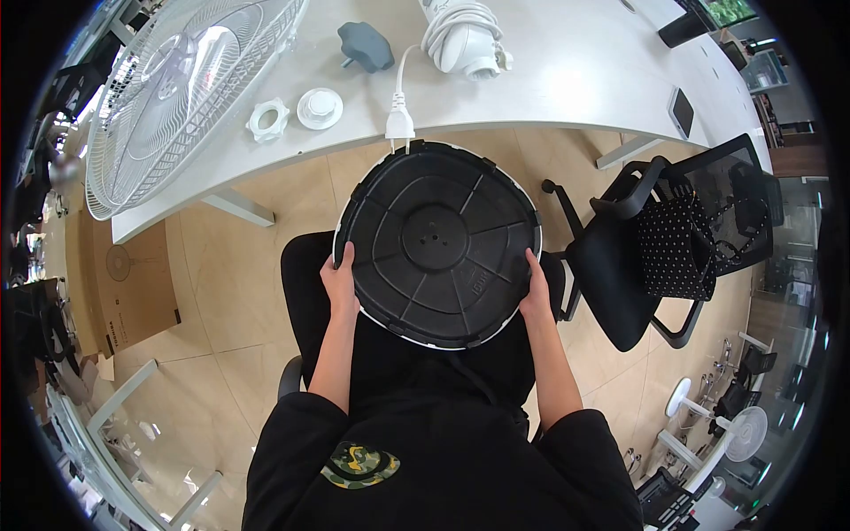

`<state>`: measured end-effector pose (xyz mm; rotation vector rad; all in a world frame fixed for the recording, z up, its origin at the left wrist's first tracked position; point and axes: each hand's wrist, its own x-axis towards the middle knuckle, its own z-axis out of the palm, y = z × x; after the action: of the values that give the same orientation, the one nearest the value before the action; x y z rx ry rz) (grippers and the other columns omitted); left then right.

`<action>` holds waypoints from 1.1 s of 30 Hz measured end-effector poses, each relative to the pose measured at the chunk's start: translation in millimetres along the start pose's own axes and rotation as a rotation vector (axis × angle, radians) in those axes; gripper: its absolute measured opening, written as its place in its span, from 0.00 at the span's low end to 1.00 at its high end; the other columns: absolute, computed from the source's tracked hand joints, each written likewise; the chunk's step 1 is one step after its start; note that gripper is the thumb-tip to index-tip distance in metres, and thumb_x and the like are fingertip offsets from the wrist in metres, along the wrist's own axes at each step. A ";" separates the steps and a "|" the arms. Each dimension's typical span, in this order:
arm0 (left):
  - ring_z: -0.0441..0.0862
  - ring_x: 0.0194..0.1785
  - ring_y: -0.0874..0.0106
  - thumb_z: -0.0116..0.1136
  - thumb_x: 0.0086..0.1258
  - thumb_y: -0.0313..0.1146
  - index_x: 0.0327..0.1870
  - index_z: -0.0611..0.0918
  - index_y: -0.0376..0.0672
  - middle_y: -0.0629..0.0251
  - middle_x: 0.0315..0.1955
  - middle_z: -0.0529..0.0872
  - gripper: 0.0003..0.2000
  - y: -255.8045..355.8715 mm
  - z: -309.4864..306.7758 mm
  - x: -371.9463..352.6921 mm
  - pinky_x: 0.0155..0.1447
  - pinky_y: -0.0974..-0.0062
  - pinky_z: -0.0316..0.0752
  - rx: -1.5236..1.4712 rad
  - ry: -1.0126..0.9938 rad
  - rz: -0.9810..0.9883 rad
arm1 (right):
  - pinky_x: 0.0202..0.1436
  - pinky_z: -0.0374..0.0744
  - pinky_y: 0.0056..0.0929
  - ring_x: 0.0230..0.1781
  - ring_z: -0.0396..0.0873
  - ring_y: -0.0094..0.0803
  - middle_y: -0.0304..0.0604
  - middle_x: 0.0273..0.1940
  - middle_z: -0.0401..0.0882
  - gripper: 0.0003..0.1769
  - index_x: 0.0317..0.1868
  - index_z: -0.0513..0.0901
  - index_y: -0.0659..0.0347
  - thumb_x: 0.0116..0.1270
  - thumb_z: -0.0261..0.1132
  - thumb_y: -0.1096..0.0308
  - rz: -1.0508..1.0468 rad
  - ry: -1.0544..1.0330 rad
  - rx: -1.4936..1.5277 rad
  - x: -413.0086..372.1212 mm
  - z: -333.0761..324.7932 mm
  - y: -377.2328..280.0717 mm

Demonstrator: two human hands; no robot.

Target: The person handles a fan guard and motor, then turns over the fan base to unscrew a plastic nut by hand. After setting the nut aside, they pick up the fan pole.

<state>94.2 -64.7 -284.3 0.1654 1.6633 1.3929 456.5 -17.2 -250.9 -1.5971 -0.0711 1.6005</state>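
Note:
A round fan base (416, 292), its black ribbed underside facing me and a thin white rim around it, rests over my lap. My left hand (340, 281) grips its left edge, thumb on top and the other fingers hidden beneath. On the opposite edge my right hand (536, 288) holds it the same way. Just beyond the far rim, a white power plug (400, 119) hangs over the table edge, its cord leading to a white fan motor unit (465, 44).
On the white table (558, 80) lie a fan grille with clear blades (177, 66), a white ring nut (267, 119), a white round cap (320, 108), a grey knob (366, 47) and a phone (681, 112). A black chair (611, 274) holds a dotted bag (675, 243). A cardboard box (133, 283) stands left.

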 end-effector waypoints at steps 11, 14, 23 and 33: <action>0.82 0.44 0.76 0.72 0.72 0.44 0.49 0.86 0.30 0.64 0.40 0.89 0.21 -0.1 4.9 2.8 0.52 0.74 0.74 -0.038 0.010 0.019 | 0.78 0.66 0.45 0.72 0.72 0.44 0.46 0.70 0.77 0.37 0.71 0.74 0.65 0.72 0.68 0.48 -0.018 -0.053 0.036 3.4 8.7 -4.4; 0.82 0.44 0.75 0.73 0.72 0.45 0.50 0.86 0.30 0.64 0.40 0.89 0.22 -4.2 7.5 9.1 0.53 0.74 0.74 -0.025 0.012 0.031 | 0.78 0.66 0.45 0.72 0.72 0.44 0.47 0.71 0.76 0.37 0.72 0.74 0.65 0.73 0.68 0.48 -0.023 -0.078 0.045 11.2 8.2 -4.9; 0.78 0.41 0.77 0.73 0.70 0.49 0.47 0.86 0.30 0.69 0.35 0.85 0.24 -11.2 12.6 20.8 0.51 0.74 0.72 0.019 0.017 0.032 | 0.77 0.67 0.44 0.71 0.73 0.44 0.48 0.69 0.77 0.36 0.71 0.74 0.66 0.73 0.68 0.48 -0.033 -0.035 0.039 12.4 12.2 -6.7; 0.74 0.39 0.78 0.69 0.74 0.48 0.46 0.85 0.30 0.71 0.32 0.82 0.23 -31.4 18.4 51.9 0.48 0.74 0.70 0.040 0.037 -0.017 | 0.78 0.66 0.44 0.72 0.72 0.43 0.47 0.70 0.77 0.35 0.72 0.73 0.65 0.73 0.68 0.52 -0.057 -0.076 -0.039 51.5 10.6 -2.3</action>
<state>91.9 -30.6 -337.6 0.1490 1.7196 1.3586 457.9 19.5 -288.5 -1.5504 -0.1878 1.6244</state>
